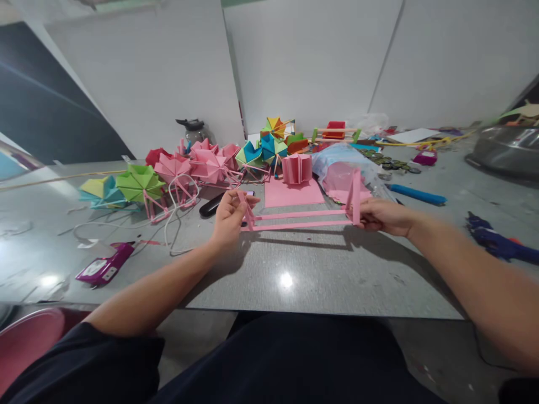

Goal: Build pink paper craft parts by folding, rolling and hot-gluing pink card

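A pink paper frame [303, 225] stretches between my two hands, just above the grey table. It has two long thin bars and a triangular upright at each end. My left hand [229, 219] is closed on its left end, and my right hand [381, 216] pinches the base of the right upright. Behind the frame, a pleated pink paper wheel [297, 169] stands on a flat pink paper sheet [290, 194]. To its right lies a clear plastic bag [337, 163] with pink paper by it.
Folded paper wheels in pink, green [141, 182] and mixed colours line the back left. A purple power strip [105, 264] with a white cable lies at left. On the right are a blue cutter-like tool [416, 194], a blue glue gun [501, 238] and a metal pot [507, 151].
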`<state>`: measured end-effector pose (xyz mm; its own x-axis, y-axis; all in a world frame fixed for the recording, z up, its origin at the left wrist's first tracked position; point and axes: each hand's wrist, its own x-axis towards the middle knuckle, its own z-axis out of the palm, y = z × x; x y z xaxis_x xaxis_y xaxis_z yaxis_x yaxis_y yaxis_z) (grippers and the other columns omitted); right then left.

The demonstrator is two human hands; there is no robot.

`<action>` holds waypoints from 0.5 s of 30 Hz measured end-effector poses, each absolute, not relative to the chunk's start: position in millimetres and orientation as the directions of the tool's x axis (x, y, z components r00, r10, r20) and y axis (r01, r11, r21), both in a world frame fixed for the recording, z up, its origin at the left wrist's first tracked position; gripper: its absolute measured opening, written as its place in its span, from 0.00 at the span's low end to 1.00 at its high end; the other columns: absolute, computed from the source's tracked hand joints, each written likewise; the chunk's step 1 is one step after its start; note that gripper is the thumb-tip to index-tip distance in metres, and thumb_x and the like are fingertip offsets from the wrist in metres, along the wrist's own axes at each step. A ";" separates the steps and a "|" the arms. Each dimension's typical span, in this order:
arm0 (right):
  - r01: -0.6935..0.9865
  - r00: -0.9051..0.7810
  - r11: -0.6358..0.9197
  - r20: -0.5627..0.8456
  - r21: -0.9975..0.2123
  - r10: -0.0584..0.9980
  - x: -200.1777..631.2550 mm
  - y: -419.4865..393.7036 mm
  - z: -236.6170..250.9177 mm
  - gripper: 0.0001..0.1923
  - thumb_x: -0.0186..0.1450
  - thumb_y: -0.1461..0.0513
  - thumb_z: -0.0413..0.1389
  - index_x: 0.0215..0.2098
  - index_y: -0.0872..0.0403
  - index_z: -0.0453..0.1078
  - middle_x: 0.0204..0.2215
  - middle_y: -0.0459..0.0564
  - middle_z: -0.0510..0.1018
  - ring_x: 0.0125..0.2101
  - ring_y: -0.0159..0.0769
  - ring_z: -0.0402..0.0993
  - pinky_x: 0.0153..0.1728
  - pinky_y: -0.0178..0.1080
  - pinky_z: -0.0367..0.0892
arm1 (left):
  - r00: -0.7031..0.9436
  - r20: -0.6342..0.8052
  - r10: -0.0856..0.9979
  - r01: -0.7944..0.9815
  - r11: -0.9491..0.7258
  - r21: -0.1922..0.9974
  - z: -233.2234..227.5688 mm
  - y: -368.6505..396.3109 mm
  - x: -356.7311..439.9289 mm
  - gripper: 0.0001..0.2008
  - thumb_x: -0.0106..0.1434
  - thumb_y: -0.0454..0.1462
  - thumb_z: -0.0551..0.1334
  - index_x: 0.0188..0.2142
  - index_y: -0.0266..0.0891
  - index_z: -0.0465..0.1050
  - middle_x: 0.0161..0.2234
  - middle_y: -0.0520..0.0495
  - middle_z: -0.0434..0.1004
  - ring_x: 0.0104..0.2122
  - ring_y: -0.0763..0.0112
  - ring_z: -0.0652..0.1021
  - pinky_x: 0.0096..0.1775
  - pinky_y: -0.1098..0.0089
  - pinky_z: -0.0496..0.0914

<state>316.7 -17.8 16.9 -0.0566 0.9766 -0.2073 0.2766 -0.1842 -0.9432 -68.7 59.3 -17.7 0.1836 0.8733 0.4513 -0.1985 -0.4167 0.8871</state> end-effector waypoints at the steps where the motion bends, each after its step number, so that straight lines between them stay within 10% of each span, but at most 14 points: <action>1: 0.294 -0.074 -0.212 -0.244 -0.932 0.967 319.1 -16.6 15.9 0.14 0.52 0.55 0.68 0.20 0.53 0.70 0.18 0.48 0.71 0.19 0.25 0.53 0.19 0.34 0.43 | 0.213 0.448 0.868 -0.205 -0.409 0.889 -19.0 57.4 -67.6 0.05 0.76 0.37 0.64 0.49 0.47 0.70 0.46 0.46 0.88 0.51 0.62 0.86 0.58 0.54 0.78; 15: 0.675 -0.247 -0.141 -0.403 -0.724 0.881 315.1 -22.0 18.0 0.13 0.60 0.50 0.67 0.27 0.50 0.79 0.25 0.50 0.77 0.23 0.35 0.64 0.25 0.40 0.57 | 0.469 0.362 0.806 -0.097 -0.360 0.928 -17.7 17.0 -54.1 0.09 0.75 0.39 0.67 0.50 0.44 0.68 0.47 0.45 0.85 0.52 0.62 0.84 0.58 0.54 0.81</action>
<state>315.1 -22.0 18.0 -0.2472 0.8813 -0.4027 0.6751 -0.1415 -0.7240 -54.1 17.0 -17.7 0.4687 0.8059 0.3617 -0.0970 -0.3600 0.9279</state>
